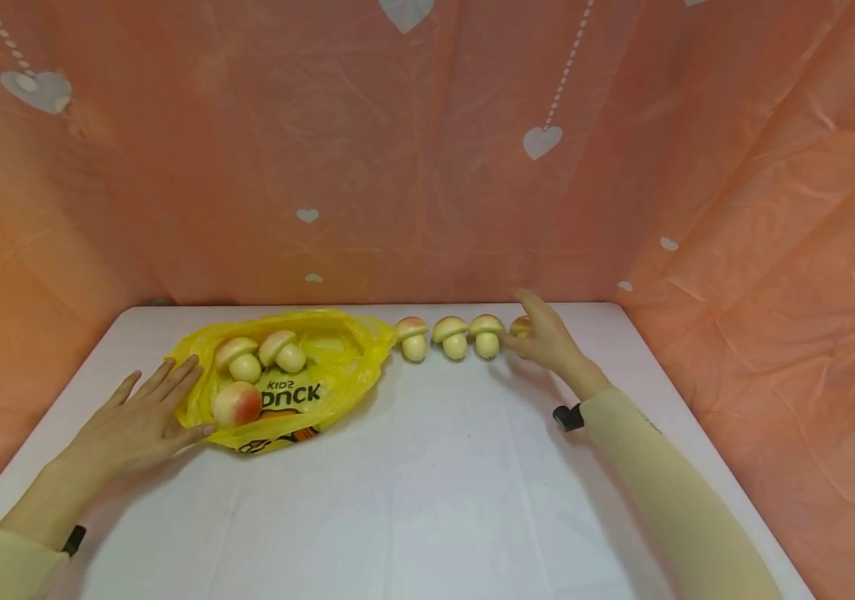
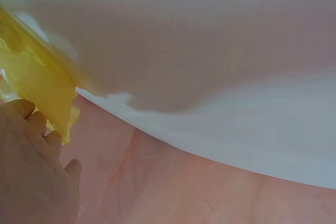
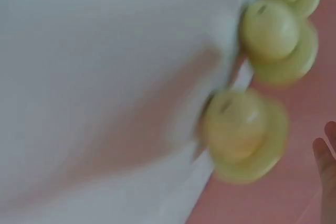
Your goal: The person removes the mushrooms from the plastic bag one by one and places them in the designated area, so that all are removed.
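Note:
A yellow plastic bag point(image 1: 352, 367) lies spread on the table, with several toy mushrooms on it; one of them point(image 1: 236, 405) shows its reddish cap. My left hand point(image 1: 135, 421), fingers straight and spread, is at the bag's left edge. The left wrist view has that hand point(image 2: 34, 166) beside the crumpled yellow bag point(image 2: 39, 74). To the right of the bag, more toy mushrooms stand in a row, such as this cream-stemmed one point(image 1: 450, 337). My right hand point(image 1: 547, 337) reaches over the row's right end, partly hiding the last mushroom point(image 1: 521, 326). In the right wrist view, its fingers point(image 3: 326, 166) extend beyond a mushroom point(image 3: 239, 132).
A white-covered table point(image 1: 427, 500) carries everything. An orange-pink curtain point(image 1: 412, 167) with pale hearts rises behind the table's back edge and along both sides. Black bands point(image 1: 568, 417) show at both wrists.

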`<state>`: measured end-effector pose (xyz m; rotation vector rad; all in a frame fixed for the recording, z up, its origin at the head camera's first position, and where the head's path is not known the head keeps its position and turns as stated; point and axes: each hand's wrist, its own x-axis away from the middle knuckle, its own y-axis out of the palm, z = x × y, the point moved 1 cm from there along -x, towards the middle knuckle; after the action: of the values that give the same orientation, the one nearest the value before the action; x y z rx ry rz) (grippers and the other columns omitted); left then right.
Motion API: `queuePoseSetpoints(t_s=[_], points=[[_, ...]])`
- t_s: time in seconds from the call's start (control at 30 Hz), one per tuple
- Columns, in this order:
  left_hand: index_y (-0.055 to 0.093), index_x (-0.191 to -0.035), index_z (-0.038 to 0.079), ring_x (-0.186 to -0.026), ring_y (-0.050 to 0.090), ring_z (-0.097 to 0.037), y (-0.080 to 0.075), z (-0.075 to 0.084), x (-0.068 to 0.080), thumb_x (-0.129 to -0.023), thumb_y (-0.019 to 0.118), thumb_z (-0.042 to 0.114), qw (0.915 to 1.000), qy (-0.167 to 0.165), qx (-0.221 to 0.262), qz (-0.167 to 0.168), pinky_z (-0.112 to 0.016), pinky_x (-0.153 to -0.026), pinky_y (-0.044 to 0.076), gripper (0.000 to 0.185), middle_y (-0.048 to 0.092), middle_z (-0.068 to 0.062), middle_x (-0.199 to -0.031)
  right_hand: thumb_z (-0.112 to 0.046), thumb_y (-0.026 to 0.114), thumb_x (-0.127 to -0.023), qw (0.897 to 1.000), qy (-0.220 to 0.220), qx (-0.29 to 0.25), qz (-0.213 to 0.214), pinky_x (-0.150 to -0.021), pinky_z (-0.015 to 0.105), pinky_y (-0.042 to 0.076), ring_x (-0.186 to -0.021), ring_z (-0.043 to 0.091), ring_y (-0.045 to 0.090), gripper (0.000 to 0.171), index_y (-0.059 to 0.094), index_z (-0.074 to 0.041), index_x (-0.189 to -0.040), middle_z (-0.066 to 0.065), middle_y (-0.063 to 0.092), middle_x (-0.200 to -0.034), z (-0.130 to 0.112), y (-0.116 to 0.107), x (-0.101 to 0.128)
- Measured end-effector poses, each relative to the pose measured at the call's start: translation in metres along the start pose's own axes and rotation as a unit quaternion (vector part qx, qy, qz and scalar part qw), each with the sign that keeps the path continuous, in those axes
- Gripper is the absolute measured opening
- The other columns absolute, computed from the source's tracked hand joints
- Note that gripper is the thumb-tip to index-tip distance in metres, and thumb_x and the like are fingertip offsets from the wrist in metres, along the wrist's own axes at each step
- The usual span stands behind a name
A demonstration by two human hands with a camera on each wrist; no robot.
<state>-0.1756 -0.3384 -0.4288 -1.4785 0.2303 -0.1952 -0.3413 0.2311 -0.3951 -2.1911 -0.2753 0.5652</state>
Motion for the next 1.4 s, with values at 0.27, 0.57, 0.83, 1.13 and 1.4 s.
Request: queuePoseSetpoints(t_s=[0.27, 0.57, 0.83, 1.13, 1.4], points=[[0.018, -0.164, -0.004, -0.155, 0.015, -0.049, 0.000, 0.002, 0.004, -0.099, 0.058, 0.061, 0.9999, 0.000, 0.011, 0.001, -0.066, -0.124, -0.001, 0.100, 0.018, -0.026, -0.170, -0.009, 0.080, -0.089, 0.996, -0.075, -0.053, -0.017, -0.106, 0.055, 0.048, -0.136, 0.034, 0.052, 0.077, 0.044, -0.011, -0.157, 0.014, 0.046, -0.158, -0.054, 0.032, -0.018], [0.019, -0.164, -0.003, -0.155, 0.016, -0.049, 0.000, 0.005, 0.002, -0.099, 0.058, 0.062, 1.0000, 0.002, 0.006, -0.002, -0.067, -0.123, 0.002, 0.100, 0.018, -0.024, -0.171, -0.015, 0.078, -0.091, 0.984, -0.162, -0.048, -0.049, -0.108, 0.048, 0.050, -0.135, 0.030, 0.055, 0.073, 0.046, -0.010, -0.156, 0.011, 0.048, -0.158, -0.109, 0.071, -0.032], [0.022, -0.163, -0.003, -0.155, 0.017, -0.048, 0.000, 0.009, -0.002, -0.099, 0.058, 0.062, 0.9999, 0.012, 0.003, 0.008, -0.066, -0.124, 0.000, 0.098, 0.020, -0.023, -0.170, -0.021, 0.076, -0.095, 0.976, -0.178, -0.028, -0.124, -0.117, 0.046, 0.042, -0.141, 0.029, 0.050, 0.073, 0.042, -0.010, -0.158, 0.011, 0.042, -0.162, -0.142, 0.105, -0.044], [0.024, -0.163, -0.004, -0.155, 0.018, -0.048, 0.000, 0.012, 0.000, -0.099, 0.058, 0.061, 0.9999, 0.014, 0.004, 0.007, -0.066, -0.124, 0.001, 0.097, 0.021, -0.024, -0.170, -0.027, 0.075, -0.097, 0.969, -0.171, 0.010, -0.176, -0.124, 0.037, 0.031, -0.151, 0.025, 0.039, 0.074, 0.039, -0.011, -0.159, 0.008, 0.041, -0.164, -0.159, 0.145, -0.062], [0.025, -0.163, -0.003, -0.155, 0.018, -0.047, 0.002, 0.011, -0.001, -0.099, 0.058, 0.062, 0.9998, 0.016, 0.003, 0.011, -0.062, -0.126, -0.004, 0.097, 0.021, -0.023, -0.170, -0.021, 0.075, -0.097, 0.966, -0.156, 0.006, -0.207, -0.123, 0.027, 0.028, -0.152, 0.021, 0.037, 0.074, 0.037, -0.010, -0.160, 0.009, 0.040, -0.164, -0.171, 0.170, -0.078]])
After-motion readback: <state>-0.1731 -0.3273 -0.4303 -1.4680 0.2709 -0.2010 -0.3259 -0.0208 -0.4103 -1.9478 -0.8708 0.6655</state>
